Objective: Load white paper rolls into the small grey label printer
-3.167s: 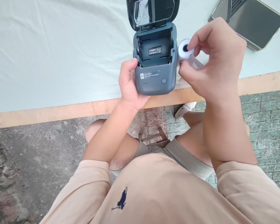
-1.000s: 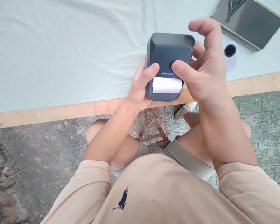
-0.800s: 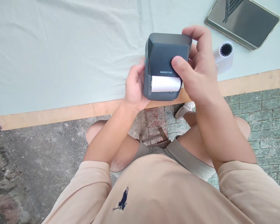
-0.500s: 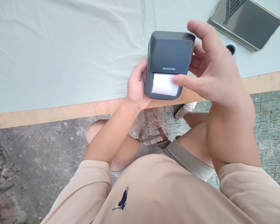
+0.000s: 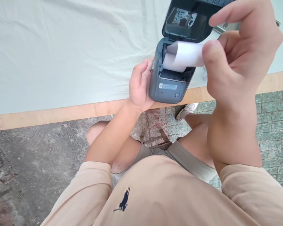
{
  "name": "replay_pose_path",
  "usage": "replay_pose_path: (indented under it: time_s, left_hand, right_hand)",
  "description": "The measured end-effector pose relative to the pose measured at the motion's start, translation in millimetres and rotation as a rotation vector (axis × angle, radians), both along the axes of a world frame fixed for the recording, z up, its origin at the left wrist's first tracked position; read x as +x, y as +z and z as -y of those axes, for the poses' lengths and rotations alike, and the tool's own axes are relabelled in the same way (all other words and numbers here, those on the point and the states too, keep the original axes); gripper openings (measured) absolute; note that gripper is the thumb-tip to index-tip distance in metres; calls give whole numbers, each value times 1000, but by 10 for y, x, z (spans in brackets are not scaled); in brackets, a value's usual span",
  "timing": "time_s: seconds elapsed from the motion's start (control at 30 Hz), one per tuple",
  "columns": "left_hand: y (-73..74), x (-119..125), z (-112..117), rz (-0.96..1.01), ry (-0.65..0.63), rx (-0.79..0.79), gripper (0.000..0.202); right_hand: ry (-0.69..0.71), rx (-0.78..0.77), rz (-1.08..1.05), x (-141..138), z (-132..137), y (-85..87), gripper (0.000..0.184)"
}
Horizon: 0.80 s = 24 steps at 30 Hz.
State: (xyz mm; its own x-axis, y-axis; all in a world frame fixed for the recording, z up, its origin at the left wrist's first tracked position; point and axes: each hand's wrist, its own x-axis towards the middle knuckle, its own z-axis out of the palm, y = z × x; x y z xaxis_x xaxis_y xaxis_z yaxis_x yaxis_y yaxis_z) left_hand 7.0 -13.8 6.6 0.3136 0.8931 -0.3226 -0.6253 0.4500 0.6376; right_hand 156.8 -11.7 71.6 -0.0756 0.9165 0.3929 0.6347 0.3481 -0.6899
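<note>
A small dark grey label printer (image 5: 168, 89) stands at the table's near edge with its lid (image 5: 187, 22) swung up and open. My left hand (image 5: 139, 84) wraps round the printer's left side and steadies it. My right hand (image 5: 235, 53) is raised over the printer, thumb and fingers pinched on the free end of the white paper strip (image 5: 184, 55). The strip runs out of the printer's open bay toward that hand. The roll inside the bay is mostly hidden by the strip.
A pale cloth (image 5: 61, 50) covers the table, with a bare wooden edge (image 5: 61, 111) along the front. My knees and a small wooden stool (image 5: 157, 139) are below the edge. Concrete and brick ground lies underneath. My right hand hides the far right of the table.
The printer's lid was shut with paper showing at the slot; now it is swung open. My right hand has risen and drawn the paper strip up and to the right. The left hand stays put.
</note>
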Motion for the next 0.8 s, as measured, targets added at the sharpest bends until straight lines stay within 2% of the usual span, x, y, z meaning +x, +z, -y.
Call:
replay_pose_path:
  time_s: [0.13,0.2,0.3,0.4,0.53,0.6,0.7,0.8]
  left_hand:
    - [9,0,8,-19,37,-59,36]
    - [47,14,15,-6,45,-63,33]
    - [122,51,33,38,2,3,30]
    - [160,83,50,86,-57,99,32]
    - [139,86,54,41,-126,171,36]
    - [130,79,51,7,-116,165,34]
    - [137,74,43,73,-98,162,34]
    - [154,73,32,144,-90,129,34]
  right_hand:
    - [-16,-41,133,42,-5,16,34]
    - [-20,-43,257,48,-6,28,28]
    - [14,-116,446,37,-4,58,16]
    - [9,-295,660,23,6,90,22]
    - [-6,-370,880,14,-1,89,32]
    - [-4,-362,932,3,-16,75,33]
    - [-10,-328,960,-16,-24,94,33]
    - [30,-315,768,-6,10,189,40]
